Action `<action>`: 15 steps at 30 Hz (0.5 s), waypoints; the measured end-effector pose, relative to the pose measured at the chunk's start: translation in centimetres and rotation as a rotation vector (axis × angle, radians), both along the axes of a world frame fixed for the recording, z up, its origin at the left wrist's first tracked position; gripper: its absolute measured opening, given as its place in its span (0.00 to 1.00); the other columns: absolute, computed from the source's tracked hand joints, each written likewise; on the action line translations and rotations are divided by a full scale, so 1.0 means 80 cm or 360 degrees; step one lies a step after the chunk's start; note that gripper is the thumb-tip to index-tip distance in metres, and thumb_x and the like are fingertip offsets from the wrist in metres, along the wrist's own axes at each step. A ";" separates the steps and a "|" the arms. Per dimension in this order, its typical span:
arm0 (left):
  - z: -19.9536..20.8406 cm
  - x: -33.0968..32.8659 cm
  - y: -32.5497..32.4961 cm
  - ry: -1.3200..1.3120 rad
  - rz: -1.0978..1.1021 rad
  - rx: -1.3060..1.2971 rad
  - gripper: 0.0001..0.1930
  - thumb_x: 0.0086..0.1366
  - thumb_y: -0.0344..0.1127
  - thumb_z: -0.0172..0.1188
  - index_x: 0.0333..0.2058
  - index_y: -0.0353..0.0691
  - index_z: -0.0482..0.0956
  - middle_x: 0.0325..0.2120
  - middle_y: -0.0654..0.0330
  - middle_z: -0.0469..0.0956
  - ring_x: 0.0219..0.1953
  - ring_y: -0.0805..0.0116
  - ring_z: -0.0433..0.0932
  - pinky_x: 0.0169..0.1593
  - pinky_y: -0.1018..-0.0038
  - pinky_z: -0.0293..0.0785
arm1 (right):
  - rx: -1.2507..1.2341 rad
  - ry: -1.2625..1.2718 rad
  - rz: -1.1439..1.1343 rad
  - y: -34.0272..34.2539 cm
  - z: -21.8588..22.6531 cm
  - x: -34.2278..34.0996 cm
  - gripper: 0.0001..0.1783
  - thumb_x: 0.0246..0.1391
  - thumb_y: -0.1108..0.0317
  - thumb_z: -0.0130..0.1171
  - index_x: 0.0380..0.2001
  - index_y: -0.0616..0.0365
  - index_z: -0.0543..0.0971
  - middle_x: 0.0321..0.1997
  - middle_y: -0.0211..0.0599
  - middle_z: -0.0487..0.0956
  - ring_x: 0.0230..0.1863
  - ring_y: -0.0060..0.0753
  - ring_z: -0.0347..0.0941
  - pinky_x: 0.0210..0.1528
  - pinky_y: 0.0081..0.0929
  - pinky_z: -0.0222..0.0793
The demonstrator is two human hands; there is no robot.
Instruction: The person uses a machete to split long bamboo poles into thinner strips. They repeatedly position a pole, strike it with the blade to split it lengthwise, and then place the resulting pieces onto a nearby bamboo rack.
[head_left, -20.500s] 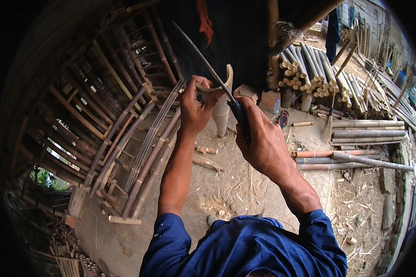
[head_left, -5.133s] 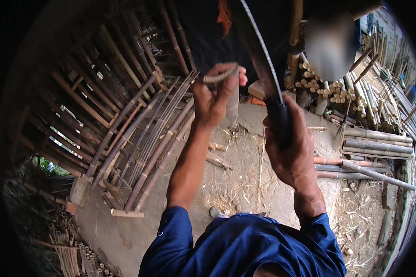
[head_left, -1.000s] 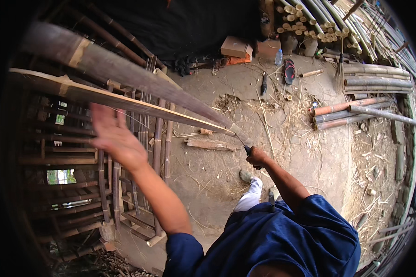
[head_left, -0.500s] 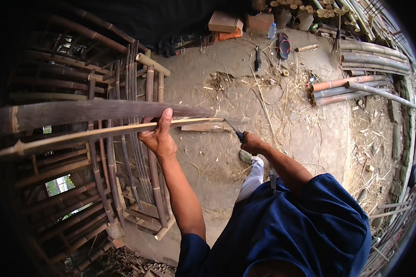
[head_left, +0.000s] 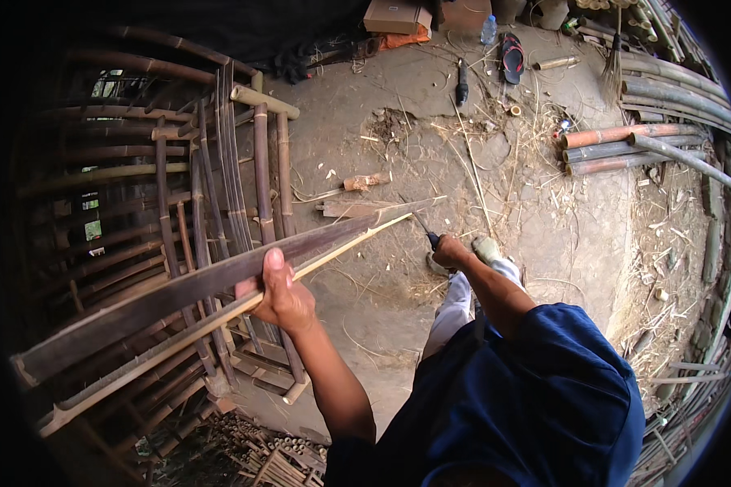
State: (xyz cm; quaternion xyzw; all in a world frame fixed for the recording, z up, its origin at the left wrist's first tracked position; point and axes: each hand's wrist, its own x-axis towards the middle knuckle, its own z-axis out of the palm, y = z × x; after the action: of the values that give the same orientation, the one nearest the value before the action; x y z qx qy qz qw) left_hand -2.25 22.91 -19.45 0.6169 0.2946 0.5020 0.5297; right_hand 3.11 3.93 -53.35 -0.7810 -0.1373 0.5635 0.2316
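Note:
My left hand (head_left: 288, 302) grips a long split length of bamboo, its thumb pressing up against the dark face. A wide dark bamboo strip (head_left: 166, 294) and a narrower pale-edged strip (head_left: 170, 339) run side by side through this grip. They slant from the lower left up to a thin end at mid-frame, where they come close together; whether they are still joined there I cannot tell. My right hand (head_left: 455, 252) is closed round the dark handle of a knife (head_left: 433, 240). Its thin blade reaches up to the bamboo's far end, touching or very near it.
On the left stands a frame of dark bamboo poles (head_left: 264, 178). Below the work lie a wooden block (head_left: 349, 209) and a short bamboo piece (head_left: 368, 181). Bamboo poles (head_left: 625, 138), a sandal (head_left: 512, 58), a bottle (head_left: 488, 31) and a cardboard box (head_left: 396, 16) lie farther off.
The bamboo has swung: its left end dropped toward me and its thin end rose slightly to the right. Both hands moved with it, and the view has shifted, showing more of my feet.

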 end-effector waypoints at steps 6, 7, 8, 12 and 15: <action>-0.014 -0.043 0.037 0.0103 0.0030 -0.0017 0.08 0.60 0.29 0.63 0.28 0.41 0.70 0.16 0.71 0.63 0.16 0.85 0.57 0.20 0.85 0.51 | 0.0904 0.2518 -0.1114 -0.076 -0.057 -0.011 0.17 0.53 0.76 0.50 0.47 0.51 0.67 0.18 0.21 0.61 0.15 0.15 0.55 0.15 0.19 0.54; 0.002 -0.033 0.026 0.0099 -0.0009 -0.0031 0.08 0.61 0.32 0.62 0.29 0.40 0.70 0.15 0.72 0.62 0.15 0.86 0.56 0.21 0.85 0.51 | 0.0948 0.2342 -0.0998 -0.055 -0.062 0.019 0.16 0.53 0.74 0.52 0.45 0.52 0.67 0.18 0.22 0.62 0.14 0.17 0.57 0.15 0.20 0.56; -0.006 -0.050 0.040 0.0150 -0.0081 -0.0009 0.09 0.62 0.34 0.63 0.29 0.41 0.71 0.14 0.73 0.61 0.15 0.86 0.55 0.21 0.86 0.50 | 0.0942 0.2210 -0.0943 -0.046 -0.047 0.012 0.15 0.52 0.73 0.55 0.44 0.53 0.68 0.18 0.24 0.64 0.14 0.19 0.59 0.15 0.21 0.57; -0.020 -0.024 0.026 0.0083 -0.0013 -0.0003 0.14 0.66 0.39 0.62 0.23 0.47 0.69 0.12 0.74 0.58 0.16 0.85 0.55 0.25 0.83 0.52 | 0.0721 0.1269 -0.0525 -0.071 0.011 0.009 0.10 0.48 0.71 0.60 0.33 0.59 0.71 0.16 0.34 0.72 0.16 0.27 0.70 0.17 0.30 0.67; -0.005 0.014 0.006 0.0032 0.0055 -0.0003 0.09 0.61 0.35 0.65 0.27 0.41 0.74 0.14 0.73 0.63 0.16 0.85 0.57 0.23 0.84 0.51 | 0.0791 0.0165 0.0331 -0.136 0.060 0.059 0.18 0.42 0.66 0.61 0.37 0.64 0.72 0.27 0.53 0.78 0.31 0.50 0.77 0.35 0.43 0.70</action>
State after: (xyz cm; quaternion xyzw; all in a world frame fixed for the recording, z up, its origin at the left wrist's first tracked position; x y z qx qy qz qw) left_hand -1.10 23.42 -19.84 0.6162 0.3110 0.5046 0.5186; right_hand 7.81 -6.94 -48.52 -0.6520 -0.3388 0.5725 0.3639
